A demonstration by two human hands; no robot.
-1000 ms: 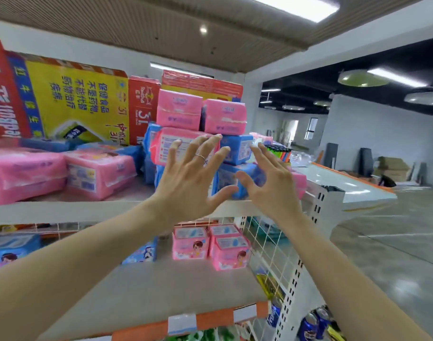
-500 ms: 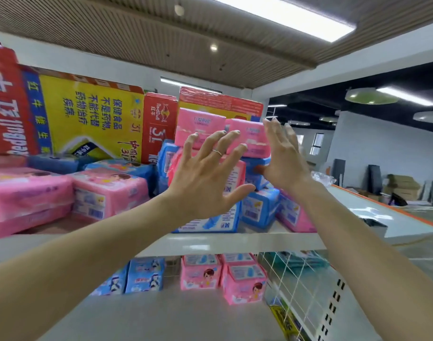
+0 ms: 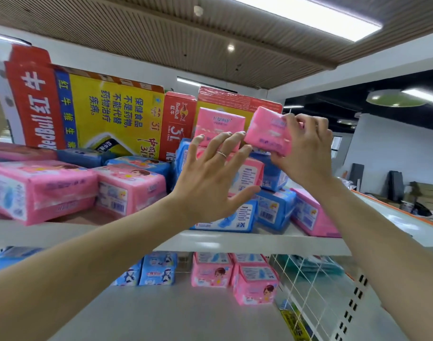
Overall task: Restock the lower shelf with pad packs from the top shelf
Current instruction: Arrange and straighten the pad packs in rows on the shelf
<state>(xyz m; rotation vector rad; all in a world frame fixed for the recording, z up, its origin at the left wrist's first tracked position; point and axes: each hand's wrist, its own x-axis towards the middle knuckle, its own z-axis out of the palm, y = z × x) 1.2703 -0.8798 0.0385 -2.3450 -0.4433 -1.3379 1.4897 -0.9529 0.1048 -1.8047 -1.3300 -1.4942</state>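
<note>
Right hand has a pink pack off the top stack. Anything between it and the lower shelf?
Yes: the top shelf board lies below the pink pack in the right hand, so it likely must come forward first. The left hand is beside it. The lower shelf is bare in front.

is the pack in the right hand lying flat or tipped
Tipped. The right hand grips the pink pack askew, its edges slanted, unlike the level pack beside it.

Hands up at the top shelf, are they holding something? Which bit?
The right hand grips a pink pad pack by its right end, fingers over the top, thumb beneath. The left hand, fingers spread, holds nothing.
</note>
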